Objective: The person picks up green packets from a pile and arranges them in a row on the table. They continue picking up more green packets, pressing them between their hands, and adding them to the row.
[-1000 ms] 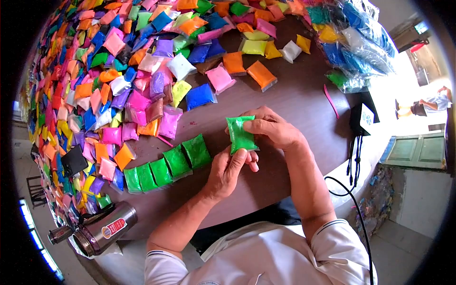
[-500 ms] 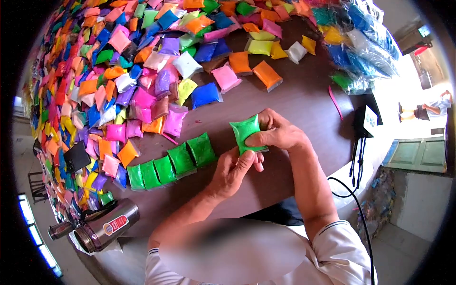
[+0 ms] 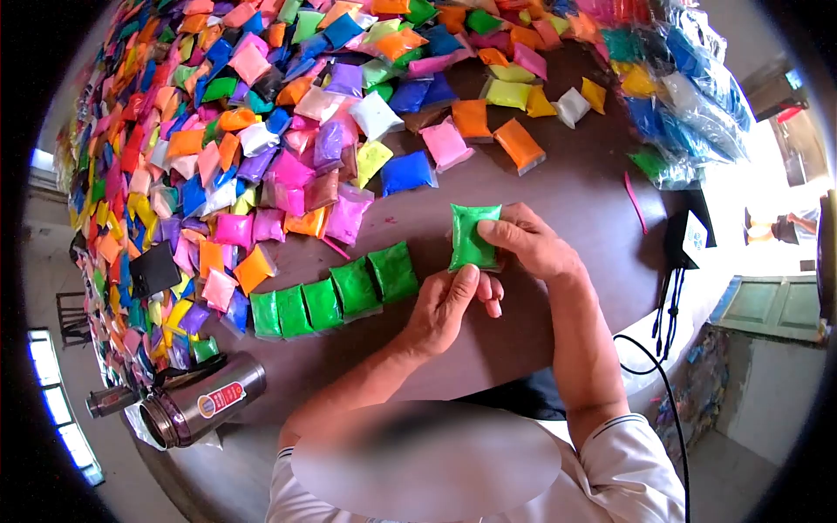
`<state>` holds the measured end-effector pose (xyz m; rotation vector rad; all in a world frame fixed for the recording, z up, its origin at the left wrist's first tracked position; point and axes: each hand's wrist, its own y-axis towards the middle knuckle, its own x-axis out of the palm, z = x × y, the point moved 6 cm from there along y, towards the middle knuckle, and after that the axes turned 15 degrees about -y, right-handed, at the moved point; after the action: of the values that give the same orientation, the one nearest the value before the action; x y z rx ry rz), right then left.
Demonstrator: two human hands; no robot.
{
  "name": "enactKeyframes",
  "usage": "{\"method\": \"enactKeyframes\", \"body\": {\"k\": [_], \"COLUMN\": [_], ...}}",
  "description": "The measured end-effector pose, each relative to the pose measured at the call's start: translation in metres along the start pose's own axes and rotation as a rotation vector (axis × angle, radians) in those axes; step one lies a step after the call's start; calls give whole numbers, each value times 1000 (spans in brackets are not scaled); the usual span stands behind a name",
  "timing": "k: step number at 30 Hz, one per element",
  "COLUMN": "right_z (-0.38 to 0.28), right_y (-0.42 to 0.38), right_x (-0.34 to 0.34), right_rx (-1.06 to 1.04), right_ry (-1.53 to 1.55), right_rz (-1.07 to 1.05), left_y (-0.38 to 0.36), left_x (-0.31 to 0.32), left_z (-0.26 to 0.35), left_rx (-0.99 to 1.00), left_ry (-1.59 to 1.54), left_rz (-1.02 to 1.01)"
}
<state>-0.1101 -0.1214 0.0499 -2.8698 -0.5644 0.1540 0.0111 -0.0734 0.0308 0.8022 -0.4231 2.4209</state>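
A small green clear-wrapped packet (image 3: 469, 228) is held above the table between both my hands. My right hand (image 3: 539, 247) pinches its right side, thumb on top. My left hand (image 3: 443, 307) grips its lower edge, with the thumb on the face and the fingers partly hidden behind. To the left of my hands, a row of several similar green packets (image 3: 353, 286) lies side by side on the brown table (image 3: 418, 353).
Many coloured packets (image 3: 288, 183) are heaped across the left and far side. Large plastic bags (image 3: 689, 87) lie at the far right, near a pink strip (image 3: 636, 202) and a black box with cords (image 3: 689, 234). A steel flask (image 3: 205, 399) lies at the near left.
The green packet has turned to sit straighter, and my right thumb has shifted from its middle toward its right edge. The whole view has shifted slightly.
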Motion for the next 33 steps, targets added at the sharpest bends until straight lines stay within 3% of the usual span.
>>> {"method": "enactKeyframes", "body": {"k": [4,6,10,12,15,19,21,25,27,30,33], "right_z": [16,13,-9,-21,-10,-8,-6,2,11,1,1], "right_y": [3,1,-4,-10,-5,-4,-1,3,8,3,2], "right_x": [-7,-9,-6,3,0,6,5,1,3,0,1], "right_rx": [-43,-61,-65,-20,-90,-30,-123,-103,-286,-153,-64], "right_ry": [-41,84,136,209,222,254,239,165,351,186,179], "right_rz": [-59,-37,-131,-200,-259,-300,-216,-174,-247,-166,-122], "left_y": [0,1,1,-1,0,1,1,-1,-2,-2,-4], "left_x": [4,-1,2,4,-1,2,1,1,6,16,17], "left_z": [2,-2,5,10,0,9,6,-1,2,11,12], "left_rx": [14,19,55,17,43,28,-22,21,31,144,135], "left_ry": [-9,-152,-115,64,-41,-33,98,160,187,182,133], "left_rz": [-10,54,47,13,14,-28,-19,-54,-90,-152,-152]}}
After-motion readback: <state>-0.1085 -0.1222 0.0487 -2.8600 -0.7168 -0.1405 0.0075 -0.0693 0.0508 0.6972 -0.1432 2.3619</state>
